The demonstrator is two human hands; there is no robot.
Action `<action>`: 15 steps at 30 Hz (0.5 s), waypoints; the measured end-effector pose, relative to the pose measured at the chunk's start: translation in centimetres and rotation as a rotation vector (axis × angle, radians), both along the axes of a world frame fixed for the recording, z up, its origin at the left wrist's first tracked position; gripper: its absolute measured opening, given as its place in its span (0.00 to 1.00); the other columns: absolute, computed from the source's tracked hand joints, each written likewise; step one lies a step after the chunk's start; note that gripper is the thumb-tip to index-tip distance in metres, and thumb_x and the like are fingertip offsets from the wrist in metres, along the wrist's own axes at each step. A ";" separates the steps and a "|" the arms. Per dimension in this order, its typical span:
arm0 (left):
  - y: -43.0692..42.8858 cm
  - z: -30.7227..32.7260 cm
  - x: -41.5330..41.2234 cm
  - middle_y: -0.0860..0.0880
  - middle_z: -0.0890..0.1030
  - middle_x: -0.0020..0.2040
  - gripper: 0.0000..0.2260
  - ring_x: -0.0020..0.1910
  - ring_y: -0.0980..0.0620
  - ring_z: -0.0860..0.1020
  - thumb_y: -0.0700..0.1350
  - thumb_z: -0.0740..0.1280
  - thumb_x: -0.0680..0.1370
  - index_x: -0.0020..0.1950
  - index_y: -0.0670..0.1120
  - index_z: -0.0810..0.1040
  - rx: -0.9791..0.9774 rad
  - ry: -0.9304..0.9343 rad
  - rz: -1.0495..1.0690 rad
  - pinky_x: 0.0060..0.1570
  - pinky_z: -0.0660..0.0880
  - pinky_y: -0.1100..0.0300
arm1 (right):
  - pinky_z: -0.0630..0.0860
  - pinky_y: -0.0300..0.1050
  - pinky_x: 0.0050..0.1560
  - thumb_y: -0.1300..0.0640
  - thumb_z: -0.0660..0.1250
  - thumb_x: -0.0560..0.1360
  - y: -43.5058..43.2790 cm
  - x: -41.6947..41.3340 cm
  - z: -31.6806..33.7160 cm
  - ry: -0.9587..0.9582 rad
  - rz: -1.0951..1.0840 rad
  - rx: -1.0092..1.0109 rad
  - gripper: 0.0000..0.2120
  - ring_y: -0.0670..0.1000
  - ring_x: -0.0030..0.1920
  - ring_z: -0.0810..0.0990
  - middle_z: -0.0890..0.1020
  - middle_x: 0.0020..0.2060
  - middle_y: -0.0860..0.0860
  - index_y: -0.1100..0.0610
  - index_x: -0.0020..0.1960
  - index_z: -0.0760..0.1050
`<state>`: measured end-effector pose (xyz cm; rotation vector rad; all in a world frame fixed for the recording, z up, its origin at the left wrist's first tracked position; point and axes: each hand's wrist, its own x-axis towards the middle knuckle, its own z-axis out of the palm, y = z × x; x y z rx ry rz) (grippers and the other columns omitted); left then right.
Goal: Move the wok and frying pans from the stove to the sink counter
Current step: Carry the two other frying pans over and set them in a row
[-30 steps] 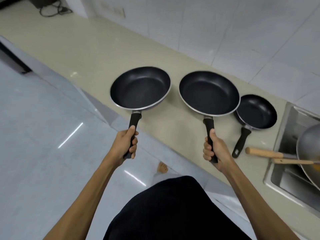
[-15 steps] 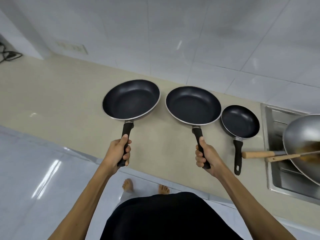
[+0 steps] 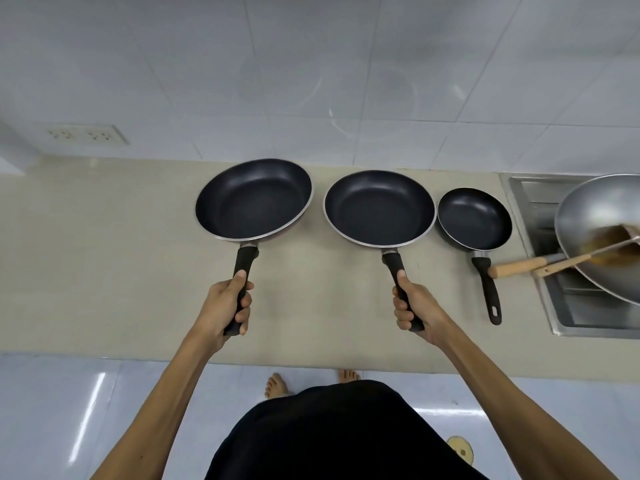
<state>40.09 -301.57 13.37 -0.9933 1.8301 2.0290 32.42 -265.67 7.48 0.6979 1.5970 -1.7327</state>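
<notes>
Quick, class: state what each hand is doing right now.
Left hand: closed around the handle of the left frying pan.
Right hand: closed around the handle of the middle frying pan.

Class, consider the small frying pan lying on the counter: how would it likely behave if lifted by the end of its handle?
The small frying pan looks rigid, so it should not flex. Its bowl sits far from the handle end, so it would probably dip forward. Being the smallest pan here, it is likely fairly light.

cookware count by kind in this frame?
Frying pans: 3, left, middle, small
Wok: 1
Wooden-handled utensil: 1, in the wok
Total: 5
The left hand and right hand each grip a pan handle.
</notes>
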 end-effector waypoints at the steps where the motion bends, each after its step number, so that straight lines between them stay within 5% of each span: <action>1: -0.3 -0.1 -0.3 0.51 0.68 0.27 0.17 0.19 0.54 0.63 0.54 0.60 0.85 0.51 0.40 0.74 0.004 0.002 -0.006 0.18 0.65 0.62 | 0.62 0.41 0.21 0.36 0.61 0.81 -0.1 0.0 0.0 0.002 -0.006 -0.003 0.23 0.47 0.22 0.61 0.66 0.27 0.49 0.55 0.42 0.68; 15: -2.1 -1.4 -2.3 0.52 0.69 0.27 0.17 0.20 0.54 0.64 0.55 0.61 0.84 0.50 0.41 0.75 0.021 -0.005 -0.083 0.18 0.66 0.62 | 0.62 0.40 0.20 0.35 0.62 0.80 -1.4 0.2 -2.6 0.020 -0.081 -0.044 0.24 0.47 0.21 0.61 0.66 0.27 0.48 0.56 0.43 0.69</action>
